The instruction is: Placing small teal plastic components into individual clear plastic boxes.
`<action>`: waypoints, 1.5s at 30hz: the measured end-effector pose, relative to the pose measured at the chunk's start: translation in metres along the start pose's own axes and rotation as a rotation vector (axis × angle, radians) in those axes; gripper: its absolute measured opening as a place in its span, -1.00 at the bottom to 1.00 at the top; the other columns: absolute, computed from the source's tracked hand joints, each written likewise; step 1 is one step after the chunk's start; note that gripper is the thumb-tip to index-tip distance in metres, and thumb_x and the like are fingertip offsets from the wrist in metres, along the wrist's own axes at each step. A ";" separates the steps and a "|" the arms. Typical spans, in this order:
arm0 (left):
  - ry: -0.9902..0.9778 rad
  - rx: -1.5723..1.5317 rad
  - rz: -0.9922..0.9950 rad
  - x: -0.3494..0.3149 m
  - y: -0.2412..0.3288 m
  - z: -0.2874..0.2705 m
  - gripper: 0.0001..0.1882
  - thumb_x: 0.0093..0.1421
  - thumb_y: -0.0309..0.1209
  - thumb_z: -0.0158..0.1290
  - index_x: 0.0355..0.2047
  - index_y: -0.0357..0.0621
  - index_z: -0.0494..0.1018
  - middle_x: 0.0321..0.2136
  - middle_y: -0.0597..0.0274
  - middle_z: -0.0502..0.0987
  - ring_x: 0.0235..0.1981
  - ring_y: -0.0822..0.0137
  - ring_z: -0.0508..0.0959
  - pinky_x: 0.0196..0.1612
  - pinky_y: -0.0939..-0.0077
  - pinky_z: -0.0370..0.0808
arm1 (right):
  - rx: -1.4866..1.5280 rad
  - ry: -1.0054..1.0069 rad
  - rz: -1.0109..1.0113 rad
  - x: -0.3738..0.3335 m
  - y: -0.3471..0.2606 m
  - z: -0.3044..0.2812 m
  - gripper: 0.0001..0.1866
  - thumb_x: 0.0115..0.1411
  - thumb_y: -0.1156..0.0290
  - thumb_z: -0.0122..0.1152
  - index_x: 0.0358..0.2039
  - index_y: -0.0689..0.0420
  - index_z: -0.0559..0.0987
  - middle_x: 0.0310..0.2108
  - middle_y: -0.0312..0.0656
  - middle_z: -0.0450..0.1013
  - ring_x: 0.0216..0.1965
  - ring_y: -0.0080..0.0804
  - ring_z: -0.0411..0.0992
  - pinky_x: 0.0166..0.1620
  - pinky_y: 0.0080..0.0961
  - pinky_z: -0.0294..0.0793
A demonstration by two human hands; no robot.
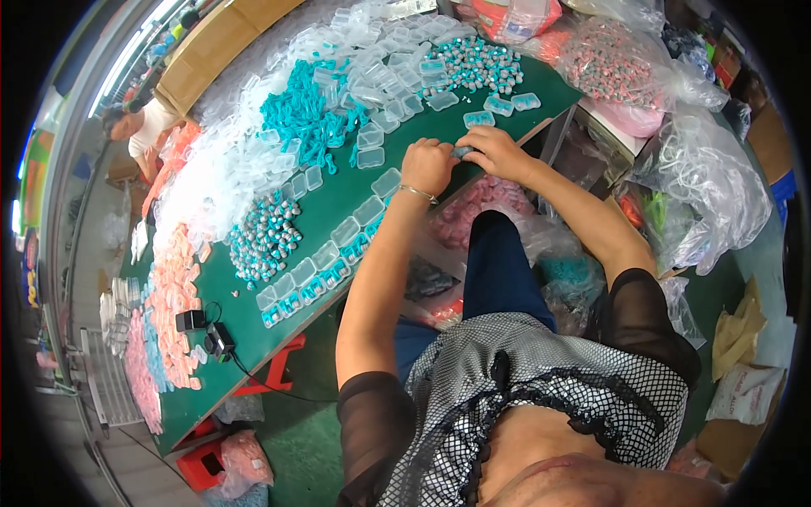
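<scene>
At the front edge of the green table, my left hand (429, 166) and my right hand (497, 157) meet with fingers closed. A small grey-blue piece (462, 152) shows between their fingertips; its kind is mostly hidden. Beside my left forearm runs a row of opened clear plastic cases (314, 287) with teal parts in their lower halves. Just beyond my right hand are a few closed clear cases (479, 119) holding teal parts. Teal corded pieces (304, 110) lie heaped beyond my left hand. Small teal-and-silver pieces form one pile (263, 238) at left and another (477, 66) at the back.
Clear empty cases (211, 169) make a big mound along the far side. Peach cases (173, 313) and two black boxes (218, 338) with a cable lie at left. Bags of pink parts (612, 63) stand back right. Another person (156, 127) sits across the table.
</scene>
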State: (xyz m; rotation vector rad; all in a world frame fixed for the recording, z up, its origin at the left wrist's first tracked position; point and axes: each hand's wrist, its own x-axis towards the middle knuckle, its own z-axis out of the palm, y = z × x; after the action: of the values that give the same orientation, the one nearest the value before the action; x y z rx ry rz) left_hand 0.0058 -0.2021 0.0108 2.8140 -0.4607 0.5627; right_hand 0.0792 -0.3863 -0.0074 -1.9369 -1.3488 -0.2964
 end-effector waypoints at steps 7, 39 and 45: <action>0.151 -0.007 -0.170 -0.017 0.010 -0.018 -0.51 -0.08 -0.16 0.22 -0.10 0.01 0.48 -0.24 0.20 0.51 -0.14 0.08 0.45 -0.16 0.17 0.38 | -0.361 0.075 -0.136 0.009 -0.005 -0.012 -0.71 -0.08 0.39 0.29 -0.28 0.06 0.54 -0.35 -0.25 0.43 -0.21 -0.29 0.39 -0.09 -0.30 0.22; 0.020 -0.033 -0.306 -0.063 0.008 -0.030 -0.25 -0.27 -0.26 0.36 0.00 -0.04 0.34 -0.17 0.21 0.51 -0.12 0.17 0.48 -0.09 0.14 0.25 | -0.301 0.214 0.034 -0.019 -0.052 0.044 -0.68 0.01 0.55 0.05 -0.18 0.02 0.54 -0.25 -0.29 0.48 -0.10 -0.31 0.36 0.01 -0.25 0.11; 0.035 -0.019 -0.314 -0.063 0.011 -0.027 -0.26 -0.28 -0.28 0.36 -0.01 -0.05 0.35 -0.17 0.20 0.51 -0.11 0.16 0.48 -0.12 0.13 0.27 | -0.345 0.181 0.039 -0.025 -0.066 0.049 -0.60 -0.03 0.58 0.05 -0.11 0.06 0.51 -0.16 -0.28 0.44 -0.07 -0.30 0.32 0.02 -0.21 0.10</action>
State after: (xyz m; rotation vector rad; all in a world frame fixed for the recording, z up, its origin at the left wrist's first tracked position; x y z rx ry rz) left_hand -0.0624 -0.1881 0.0115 2.7739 -0.0139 0.5336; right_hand 0.0001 -0.3598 -0.0264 -2.1526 -1.1982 -0.7073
